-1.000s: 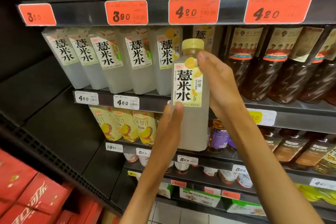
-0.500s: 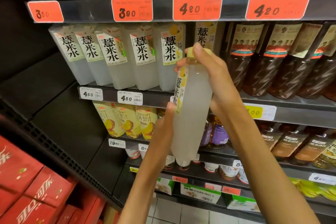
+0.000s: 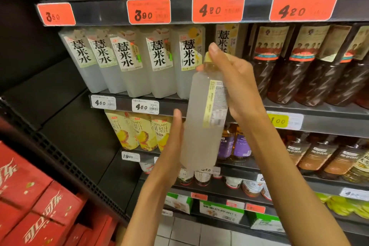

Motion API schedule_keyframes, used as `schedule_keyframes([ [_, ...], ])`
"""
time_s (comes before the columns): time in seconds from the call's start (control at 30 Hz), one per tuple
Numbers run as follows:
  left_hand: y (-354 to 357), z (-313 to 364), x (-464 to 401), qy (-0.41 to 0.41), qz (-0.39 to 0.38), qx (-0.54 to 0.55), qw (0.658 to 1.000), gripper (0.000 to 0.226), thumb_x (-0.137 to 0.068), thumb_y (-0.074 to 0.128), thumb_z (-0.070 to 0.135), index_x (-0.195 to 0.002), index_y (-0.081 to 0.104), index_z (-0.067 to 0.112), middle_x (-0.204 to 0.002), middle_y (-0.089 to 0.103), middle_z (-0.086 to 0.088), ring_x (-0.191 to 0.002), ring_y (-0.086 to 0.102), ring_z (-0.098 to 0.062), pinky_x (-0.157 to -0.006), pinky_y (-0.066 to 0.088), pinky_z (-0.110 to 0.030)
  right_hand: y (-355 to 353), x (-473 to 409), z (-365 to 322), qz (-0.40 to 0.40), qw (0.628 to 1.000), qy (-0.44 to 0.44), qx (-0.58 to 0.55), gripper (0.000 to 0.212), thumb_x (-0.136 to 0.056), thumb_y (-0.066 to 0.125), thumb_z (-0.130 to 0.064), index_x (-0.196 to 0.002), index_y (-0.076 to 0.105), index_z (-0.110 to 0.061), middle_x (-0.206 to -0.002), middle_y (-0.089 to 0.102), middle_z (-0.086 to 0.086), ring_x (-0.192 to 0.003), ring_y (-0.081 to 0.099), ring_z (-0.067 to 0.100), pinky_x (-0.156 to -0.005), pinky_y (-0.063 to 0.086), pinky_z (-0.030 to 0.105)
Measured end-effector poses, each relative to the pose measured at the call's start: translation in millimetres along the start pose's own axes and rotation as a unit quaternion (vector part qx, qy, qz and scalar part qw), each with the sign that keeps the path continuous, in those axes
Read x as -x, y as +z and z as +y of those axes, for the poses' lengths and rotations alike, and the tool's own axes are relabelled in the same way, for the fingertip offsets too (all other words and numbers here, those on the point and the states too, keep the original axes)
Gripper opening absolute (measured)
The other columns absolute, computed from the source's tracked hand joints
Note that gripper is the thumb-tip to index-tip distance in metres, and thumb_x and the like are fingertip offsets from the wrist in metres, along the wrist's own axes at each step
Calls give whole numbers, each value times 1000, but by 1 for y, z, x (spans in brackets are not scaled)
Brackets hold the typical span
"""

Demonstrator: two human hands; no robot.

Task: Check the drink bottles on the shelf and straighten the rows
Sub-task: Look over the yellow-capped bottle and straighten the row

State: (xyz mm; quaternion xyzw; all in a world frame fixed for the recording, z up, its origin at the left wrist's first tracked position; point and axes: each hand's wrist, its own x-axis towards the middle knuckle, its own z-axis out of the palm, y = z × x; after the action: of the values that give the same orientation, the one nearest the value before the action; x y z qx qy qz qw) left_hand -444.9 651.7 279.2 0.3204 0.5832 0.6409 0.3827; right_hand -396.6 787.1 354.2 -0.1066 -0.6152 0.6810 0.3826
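Head view: a cloudy pale bottle (image 3: 201, 126) is held upright in front of the shelf (image 3: 319, 109), near the centre of the frame, clear of the rows. The right hand (image 3: 235, 82) grips its neck from 3 o'clock, a fingertip lying over the yellow cap (image 3: 208, 58), which is mostly hidden. The left hand (image 3: 173, 136) presses the bottle's lower side from 9 o'clock with straight fingers, released rather than wrapped. The bottle's back label (image 3: 214, 104) faces the camera; its small print is too blurred to read. At 11 o'clock, a row of matching pale bottles (image 3: 139, 62) leans on the shelf, tops cut off by the shelf edge above. Behind the right hand one more seems to stand, largely covered. Dark brown bottles (image 3: 299, 66) fill 2 o'clock. Red cartons (image 3: 30, 195) at 8 o'clock run off frame.
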Motion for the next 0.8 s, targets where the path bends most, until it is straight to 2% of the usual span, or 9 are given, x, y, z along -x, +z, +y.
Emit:
schedule_keyframes([
  [0.07, -1, -1, 1, 34, 1, -4, 999, 52, -74, 31, 84, -109, 61, 59, -115, 70, 11, -106, 66, -9, -87, 55, -34, 3, 0, -1, 25, 999, -26, 32, 46, -93, 61, -36, -83, 62, 9, -82, 71, 15, -72, 65, 15, -74, 52, 26],
  [0.13, -1, -5, 3, 56, -10, 14, 998, 56, -72, 33, 81, -113, 60, 56, -113, 71, 7, -103, 68, -15, -83, 58, -35, 5, 0, -3, 15, 999, -31, 40, 44, -93, 60, -41, -90, 66, 3, -82, 74, 8, -69, 67, 11, -69, 52, 23],
  [0.27, -5, -9, 4, 18, -66, 103, 992, 83, -82, 30, 77, -138, 48, 19, -113, 66, -20, -97, 67, -35, -84, 53, -48, -3, -4, -7, -140, 982, 47, -115, 42, -92, 50, -47, -102, 65, -10, -104, 73, 9, -99, 68, 23, -94, 50, 39],
  [0.37, -5, -12, 4, 32, -79, 112, 990, 65, -89, 25, 71, -127, 60, 31, -107, 72, -10, -94, 70, -25, -77, 57, -37, -2, -5, -7, -196, 962, 73, -175, 30, -91, 50, -37, -101, 61, -11, -88, 73, 5, -93, 69, 25, -91, 50, 44],
  [0.47, -9, -7, 0, 34, -3, 50, 998, 53, -83, 24, 76, -110, 64, 53, -113, 71, 7, -102, 68, -9, -81, 56, -28, -2, -4, -5, -118, 985, 58, -108, 23, -92, 54, -33, -98, 63, -13, -80, 71, 3, -87, 68, 23, -82, 53, 35],
  [0.57, -11, -1, -8, 8, 57, -31, 998, 68, -65, 28, 87, -105, 64, 45, -96, 74, 14, -86, 71, -3, -68, 56, -21, 1, -2, -2, -44, 996, 40, -67, 20, -94, 59, -34, -96, 64, -14, -82, 70, 2, -83, 67, 18, -79, 52, 32],
  [0.63, -9, -4, -8, 7, 72, -17, 997, 66, -65, 33, 86, -98, 67, 41, -84, 75, 12, -75, 71, -5, -56, 53, -17, 5, -1, -2, -51, 994, 53, -83, 23, -94, 58, -36, -90, 66, -15, -85, 71, 3, -84, 66, 18, -79, 54, 31],
  [0.73, -7, -11, -2, 16, 0, 98, 995, 57, -93, 30, 67, -95, 70, 26, -76, 69, 1, -66, 66, -13, -57, 52, -26, 5, -3, -5, -110, 984, 76, -122, 30, -95, 54, -39, -101, 61, -10, -90, 72, 8, -95, 68, 24, -78, 56, 30],
  [0.8, -5, -7, 2, -19, -67, 184, 980, 56, -99, 30, 56, -89, 70, 17, -73, 65, -3, -60, 63, -14, -55, 52, -26, 7, -5, -5, -148, 975, 82, -141, 36, -96, 48, -39, -101, 61, -6, -89, 72, 10, -97, 67, 28, -85, 55, 36],
])
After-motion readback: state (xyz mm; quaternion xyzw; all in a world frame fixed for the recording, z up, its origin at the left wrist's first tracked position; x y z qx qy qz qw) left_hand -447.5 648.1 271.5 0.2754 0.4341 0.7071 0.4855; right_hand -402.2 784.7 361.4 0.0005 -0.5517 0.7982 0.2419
